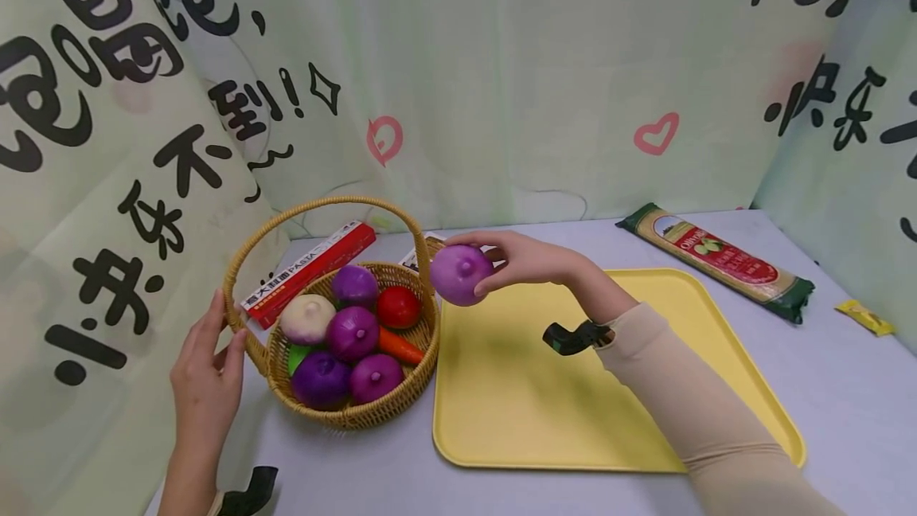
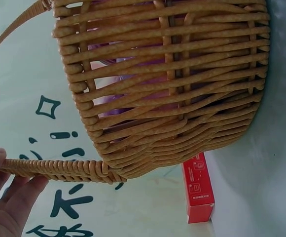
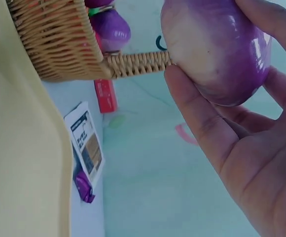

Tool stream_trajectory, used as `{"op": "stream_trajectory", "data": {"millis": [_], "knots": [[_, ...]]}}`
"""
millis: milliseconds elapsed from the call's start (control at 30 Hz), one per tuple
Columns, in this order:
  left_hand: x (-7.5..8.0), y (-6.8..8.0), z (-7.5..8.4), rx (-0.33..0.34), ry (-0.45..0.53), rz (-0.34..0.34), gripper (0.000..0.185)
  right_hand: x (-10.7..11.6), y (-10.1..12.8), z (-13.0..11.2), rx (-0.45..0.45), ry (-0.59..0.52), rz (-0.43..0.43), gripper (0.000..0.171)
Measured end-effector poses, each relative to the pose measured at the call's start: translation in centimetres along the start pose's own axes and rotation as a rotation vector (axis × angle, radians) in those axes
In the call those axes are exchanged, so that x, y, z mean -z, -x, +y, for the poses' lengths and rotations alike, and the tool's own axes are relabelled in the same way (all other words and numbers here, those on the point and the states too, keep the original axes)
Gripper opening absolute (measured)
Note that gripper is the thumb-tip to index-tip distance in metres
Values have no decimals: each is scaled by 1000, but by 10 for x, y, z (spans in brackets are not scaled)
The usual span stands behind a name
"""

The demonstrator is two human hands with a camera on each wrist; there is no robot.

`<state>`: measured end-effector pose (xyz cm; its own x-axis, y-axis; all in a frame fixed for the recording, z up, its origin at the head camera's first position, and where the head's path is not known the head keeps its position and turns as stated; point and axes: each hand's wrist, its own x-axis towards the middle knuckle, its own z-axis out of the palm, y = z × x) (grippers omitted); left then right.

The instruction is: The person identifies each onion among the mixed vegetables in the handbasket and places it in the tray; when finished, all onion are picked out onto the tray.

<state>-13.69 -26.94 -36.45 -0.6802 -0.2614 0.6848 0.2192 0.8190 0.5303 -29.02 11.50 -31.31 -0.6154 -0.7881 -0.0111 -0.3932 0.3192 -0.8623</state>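
A wicker basket (image 1: 423, 337) holds several purple onions (image 1: 353, 333), a white onion (image 1: 306, 318), a tomato (image 1: 398, 306) and a carrot (image 1: 399, 346). My left hand (image 1: 209, 369) rests against the basket's left side. Its fingers are straight, and the handle base (image 2: 59, 169) lies in the fork between the thumb and fingers (image 2: 15, 195). My right hand (image 1: 519, 259) grips one purple onion (image 1: 461, 273) in the air. It is just right of the basket rim, over the back left corner of the yellow tray (image 1: 723, 317). The right wrist view shows this onion (image 3: 217, 49) held by curled fingers (image 3: 197, 113).
A red pasta box (image 1: 310, 271) and a small printed packet lie behind the basket. A long pasta packet (image 1: 716, 259) lies at the back right, and a small yellow sachet (image 1: 864, 317) sits near the right wall. Printed curtains close off the left, back and right.
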Motion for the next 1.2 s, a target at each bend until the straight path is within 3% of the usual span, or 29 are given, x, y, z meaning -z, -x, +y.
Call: {"op": "stream_trajectory", "data": {"millis": [300, 1200], "knots": [[1, 1, 2, 14, -9, -4, 74, 6, 6, 26, -78, -50, 71, 68], [3, 1, 1, 8, 1, -8, 75, 1, -4, 75, -98, -123, 159, 68]]}}
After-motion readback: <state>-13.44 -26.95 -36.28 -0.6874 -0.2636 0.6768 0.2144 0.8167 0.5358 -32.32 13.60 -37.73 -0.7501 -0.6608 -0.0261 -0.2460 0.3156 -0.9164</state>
